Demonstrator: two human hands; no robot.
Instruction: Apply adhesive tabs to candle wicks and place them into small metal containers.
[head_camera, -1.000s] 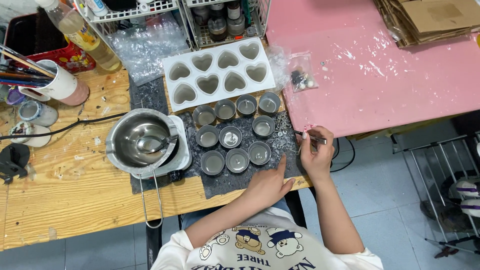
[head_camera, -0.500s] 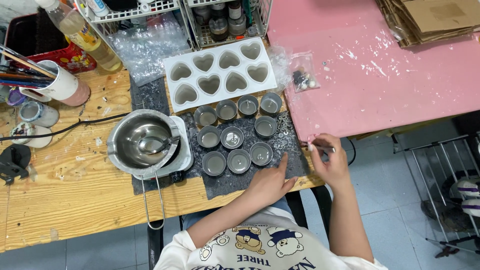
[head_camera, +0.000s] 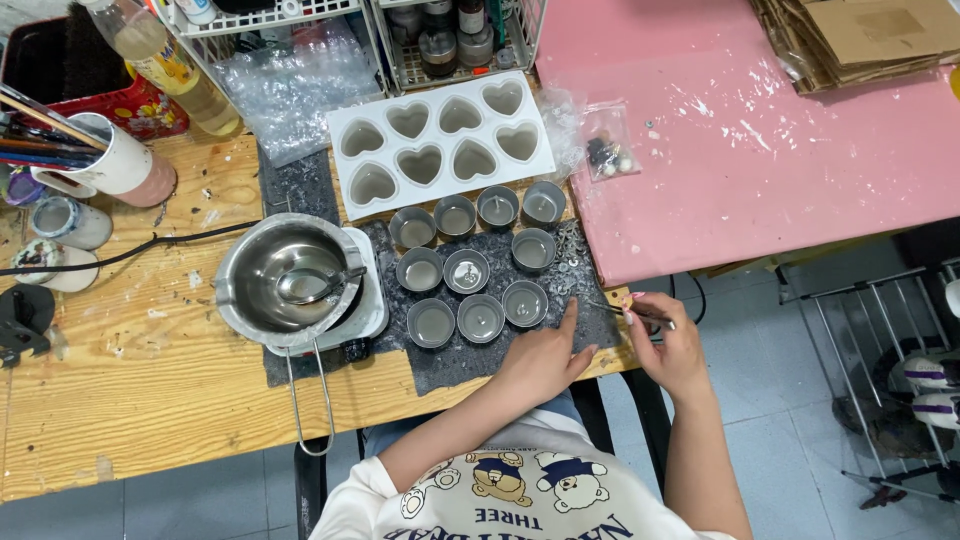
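My left hand (head_camera: 540, 358) rests flat on the dark mat (head_camera: 455, 365) at the near edge of the table (head_camera: 130, 400), empty, its index finger stretched out toward a scatter of small metal discs (head_camera: 572, 262) lying on the mat's right side. The fingertip lies just short of the nearest tin (head_camera: 525, 303), not touching it.

My right hand (head_camera: 665, 340) hangs just off the table's right corner, closed in a pinch around thin tweezers (head_camera: 622, 312). Their tips point left, back over the table edge toward the mat. What the tips carry, if anything, is too small to tell.

Ten small round tins (head_camera: 467, 270) stand on the mat in loose rows: four at the back, three in the middle, three nearest me. Most hold a pale fill.

Behind them lies a white mould (head_camera: 440, 140) with heart-shaped hollows, just beside the back row. To the left, a steel pot (head_camera: 285, 285) with a long wire handle sits on a small white hotplate (head_camera: 370, 315), a spoon (head_camera: 300, 285) lying inside it.

To the right, a pink board (head_camera: 750, 150) butts against the table, with a small clear bag (head_camera: 605, 145) of dark bits near its left edge. A white mug (head_camera: 120, 160) of brushes stands at the far left, well apart from my hands.
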